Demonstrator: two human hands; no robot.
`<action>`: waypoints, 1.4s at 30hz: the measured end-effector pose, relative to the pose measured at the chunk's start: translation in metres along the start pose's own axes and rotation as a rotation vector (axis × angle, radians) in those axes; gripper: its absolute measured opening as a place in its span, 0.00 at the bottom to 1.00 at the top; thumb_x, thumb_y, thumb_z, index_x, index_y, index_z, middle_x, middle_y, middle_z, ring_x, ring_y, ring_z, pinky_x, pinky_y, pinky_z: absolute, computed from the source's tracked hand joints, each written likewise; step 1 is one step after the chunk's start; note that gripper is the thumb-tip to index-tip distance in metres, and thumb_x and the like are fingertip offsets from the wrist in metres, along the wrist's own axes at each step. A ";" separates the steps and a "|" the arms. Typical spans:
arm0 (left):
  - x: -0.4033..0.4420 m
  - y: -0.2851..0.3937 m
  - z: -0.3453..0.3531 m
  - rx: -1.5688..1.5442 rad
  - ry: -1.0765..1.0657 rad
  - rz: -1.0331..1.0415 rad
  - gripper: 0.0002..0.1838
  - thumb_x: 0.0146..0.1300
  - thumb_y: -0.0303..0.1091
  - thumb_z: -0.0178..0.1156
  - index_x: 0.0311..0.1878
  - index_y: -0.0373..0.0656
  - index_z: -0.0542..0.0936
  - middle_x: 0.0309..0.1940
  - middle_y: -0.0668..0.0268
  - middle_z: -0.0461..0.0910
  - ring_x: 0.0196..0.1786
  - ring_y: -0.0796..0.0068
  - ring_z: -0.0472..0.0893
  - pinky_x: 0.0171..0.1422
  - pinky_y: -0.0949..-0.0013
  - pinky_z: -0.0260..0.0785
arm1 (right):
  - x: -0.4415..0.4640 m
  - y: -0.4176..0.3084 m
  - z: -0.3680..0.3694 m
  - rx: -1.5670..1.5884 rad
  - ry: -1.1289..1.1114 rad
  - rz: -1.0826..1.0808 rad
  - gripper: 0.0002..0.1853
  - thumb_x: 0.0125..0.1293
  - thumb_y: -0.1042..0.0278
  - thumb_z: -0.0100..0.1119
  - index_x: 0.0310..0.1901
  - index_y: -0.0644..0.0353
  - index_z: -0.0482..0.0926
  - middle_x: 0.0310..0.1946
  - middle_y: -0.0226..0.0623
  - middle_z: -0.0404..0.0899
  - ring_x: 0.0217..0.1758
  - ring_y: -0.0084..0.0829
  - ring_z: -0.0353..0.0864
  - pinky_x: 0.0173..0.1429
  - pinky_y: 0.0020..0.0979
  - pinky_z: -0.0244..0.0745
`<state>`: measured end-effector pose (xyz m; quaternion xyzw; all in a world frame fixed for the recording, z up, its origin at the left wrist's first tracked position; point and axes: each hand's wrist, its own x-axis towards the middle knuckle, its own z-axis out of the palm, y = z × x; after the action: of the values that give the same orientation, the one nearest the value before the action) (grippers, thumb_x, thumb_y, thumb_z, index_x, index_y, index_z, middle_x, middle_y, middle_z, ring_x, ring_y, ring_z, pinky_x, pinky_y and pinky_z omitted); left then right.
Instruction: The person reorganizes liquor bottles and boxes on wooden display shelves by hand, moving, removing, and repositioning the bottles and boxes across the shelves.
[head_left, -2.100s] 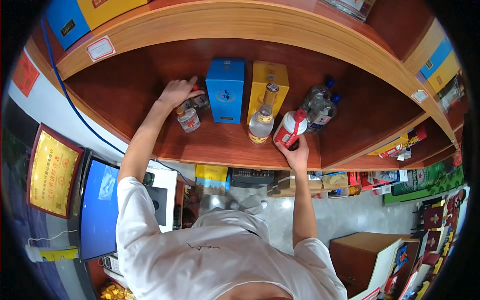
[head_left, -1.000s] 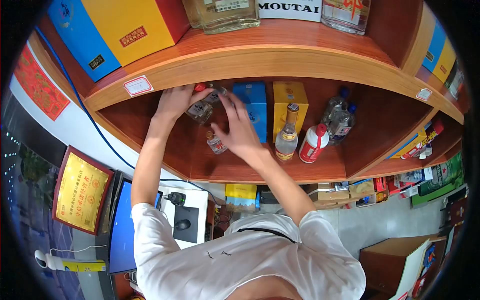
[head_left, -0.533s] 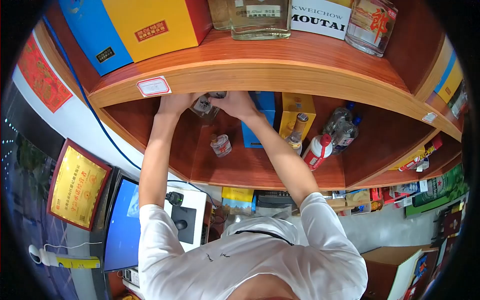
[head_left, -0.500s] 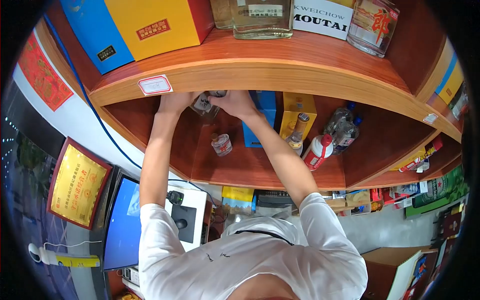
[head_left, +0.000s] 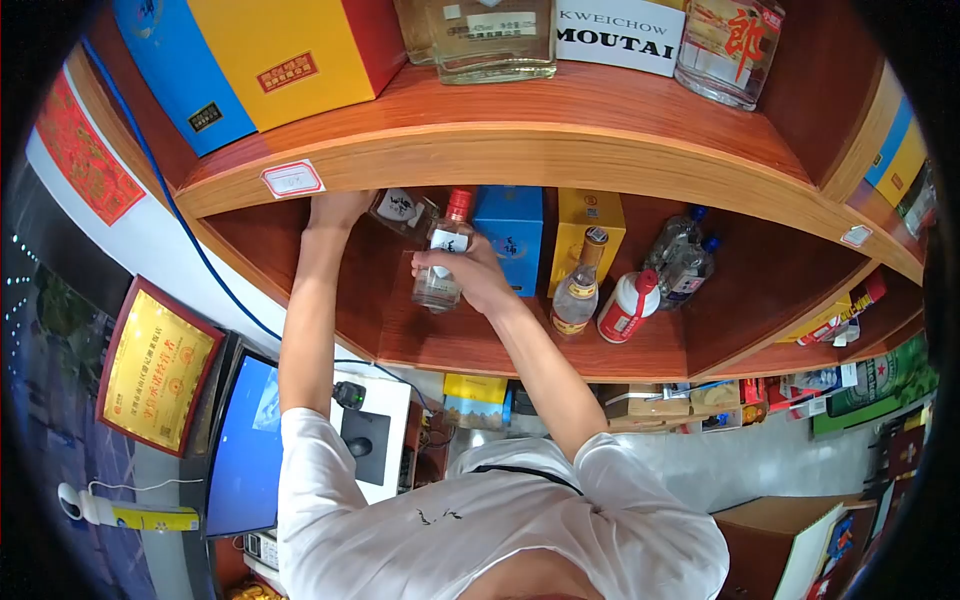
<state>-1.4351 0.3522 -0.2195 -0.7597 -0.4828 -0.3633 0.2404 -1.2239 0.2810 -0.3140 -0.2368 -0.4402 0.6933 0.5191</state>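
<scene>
My right hand [head_left: 468,270] grips a clear bottle with a red cap [head_left: 437,290] and a white label, held upright in the shelf compartment. To its left, my left hand [head_left: 340,208] reaches up under the shelf edge, its fingers mostly hidden. Right beside that hand is another clear bottle [head_left: 402,211] with a white label, its top hidden; contact cannot be made out. A blue box [head_left: 510,240] stands just right of my right hand, with a yellow box [head_left: 588,225] beyond. The small bottle seen earlier is hidden behind the held one.
Right of the boxes stand a clear bottle with a gold label [head_left: 575,303], a white bottle with a red cap [head_left: 629,307] and blue-capped bottles [head_left: 690,270]. The upper shelf edge [head_left: 520,155] overhangs my hands. A blue cable [head_left: 190,240] runs down the left side.
My right hand has come down and toward me with the red-capped bottle, which now shows fully. My left hand stays under the shelf edge, near the other bottle.
</scene>
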 end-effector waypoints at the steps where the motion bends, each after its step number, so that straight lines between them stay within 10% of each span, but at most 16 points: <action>1: -0.002 0.000 0.001 0.004 -0.038 -0.023 0.15 0.68 0.40 0.64 0.50 0.40 0.86 0.47 0.48 0.86 0.54 0.41 0.82 0.58 0.48 0.75 | -0.001 0.001 0.000 0.044 -0.003 0.042 0.16 0.59 0.81 0.73 0.46 0.62 0.79 0.35 0.40 0.87 0.38 0.34 0.90 0.43 0.37 0.87; 7: -0.017 0.028 0.018 -0.174 0.325 -0.114 0.15 0.62 0.41 0.69 0.42 0.38 0.86 0.38 0.52 0.87 0.46 0.44 0.83 0.52 0.48 0.73 | -0.002 0.019 -0.001 0.207 0.047 0.064 0.22 0.60 0.82 0.72 0.54 0.63 0.74 0.39 0.44 0.87 0.42 0.37 0.90 0.47 0.40 0.88; 12: -0.029 0.057 0.051 -0.837 0.539 -0.825 0.14 0.66 0.33 0.64 0.48 0.32 0.81 0.45 0.57 0.84 0.48 0.63 0.81 0.57 0.60 0.71 | -0.002 0.029 0.008 0.271 0.060 0.021 0.16 0.57 0.80 0.74 0.44 0.61 0.77 0.35 0.42 0.87 0.37 0.33 0.89 0.43 0.36 0.86; 21: -0.102 0.051 0.050 -1.669 0.183 -0.789 0.26 0.61 0.22 0.68 0.64 0.37 0.74 0.56 0.58 0.80 0.59 0.63 0.81 0.65 0.56 0.75 | -0.009 0.002 -0.002 0.086 0.038 -0.010 0.12 0.56 0.81 0.75 0.40 0.63 0.81 0.32 0.37 0.86 0.36 0.31 0.89 0.43 0.33 0.84; 29: -0.134 0.052 0.093 -1.613 0.367 -1.025 0.21 0.67 0.27 0.59 0.63 0.38 0.74 0.48 0.60 0.81 0.43 0.66 0.84 0.44 0.63 0.79 | -0.031 0.007 0.001 0.001 -0.018 0.051 0.17 0.54 0.80 0.78 0.45 0.62 0.83 0.37 0.33 0.86 0.41 0.27 0.88 0.47 0.31 0.85; 33: -0.129 0.083 0.065 -1.545 0.316 -0.962 0.26 0.66 0.33 0.64 0.66 0.37 0.72 0.56 0.59 0.79 0.58 0.63 0.80 0.63 0.53 0.75 | -0.074 0.004 -0.004 0.107 -0.012 0.217 0.24 0.54 0.80 0.78 0.52 0.62 0.79 0.45 0.37 0.87 0.45 0.26 0.87 0.51 0.35 0.85; 36: -0.174 0.076 0.063 -1.974 0.130 -0.858 0.34 0.64 0.37 0.65 0.74 0.59 0.69 0.62 0.58 0.78 0.66 0.52 0.76 0.77 0.35 0.58 | -0.124 0.018 -0.037 0.154 -0.089 0.224 0.18 0.55 0.78 0.76 0.46 0.62 0.78 0.40 0.40 0.87 0.42 0.30 0.88 0.49 0.36 0.83; 38: -0.206 0.100 0.041 -1.952 0.185 -1.149 0.35 0.62 0.34 0.64 0.74 0.61 0.69 0.51 0.64 0.79 0.53 0.60 0.79 0.67 0.43 0.71 | -0.173 0.014 -0.057 0.163 -0.106 0.172 0.15 0.55 0.77 0.75 0.42 0.61 0.79 0.36 0.39 0.86 0.41 0.31 0.87 0.46 0.35 0.82; 39: -0.219 0.108 0.037 -2.251 -0.033 -0.832 0.34 0.61 0.33 0.65 0.72 0.60 0.70 0.41 0.69 0.74 0.41 0.68 0.75 0.56 0.50 0.76 | -0.202 0.011 -0.068 0.145 -0.119 0.179 0.15 0.56 0.76 0.75 0.42 0.61 0.79 0.34 0.39 0.85 0.40 0.32 0.87 0.45 0.35 0.81; 42: -0.255 0.165 0.025 -2.510 -0.388 -0.827 0.30 0.59 0.31 0.69 0.66 0.55 0.73 0.35 0.67 0.73 0.37 0.66 0.77 0.45 0.55 0.74 | -0.298 0.021 -0.105 0.226 -0.044 0.252 0.24 0.56 0.71 0.77 0.52 0.60 0.76 0.35 0.40 0.85 0.38 0.34 0.86 0.45 0.37 0.80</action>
<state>-1.3460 0.1578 -0.4374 -0.3028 -0.0434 -0.4910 -0.8157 -1.0480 0.0413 -0.4225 -0.2150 -0.3377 0.8029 0.4416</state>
